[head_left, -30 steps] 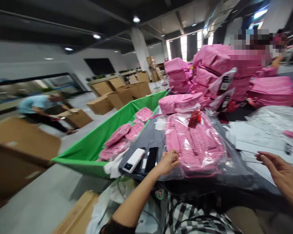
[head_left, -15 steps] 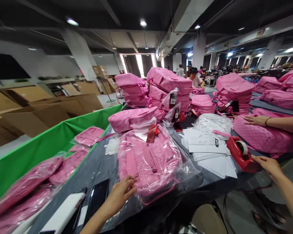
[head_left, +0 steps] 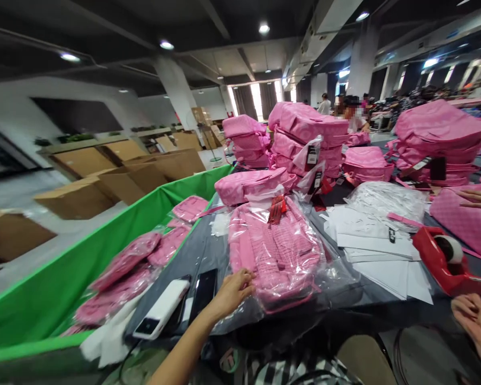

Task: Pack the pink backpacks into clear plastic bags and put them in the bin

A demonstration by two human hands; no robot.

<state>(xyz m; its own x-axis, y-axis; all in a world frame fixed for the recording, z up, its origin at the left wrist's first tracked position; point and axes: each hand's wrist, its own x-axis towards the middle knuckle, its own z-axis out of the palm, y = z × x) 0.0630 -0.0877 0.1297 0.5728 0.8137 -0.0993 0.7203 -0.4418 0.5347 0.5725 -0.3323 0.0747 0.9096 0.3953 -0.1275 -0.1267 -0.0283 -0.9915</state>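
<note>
As the right hand (head_left: 473, 316) shifts nearside of the tape dispenser (head_left: 451, 279), the left hand (head_left: 233, 291) seemingly steadies the bagged backpack (head_left: 276, 251), both grips unclear.

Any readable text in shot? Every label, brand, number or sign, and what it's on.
None readable:
Red tag on the bagged pink backpack: markings too blurred.
Black-and-white tags at the middle backpack stack: print too small.
Small dark label on the white sheets: too small.
</note>
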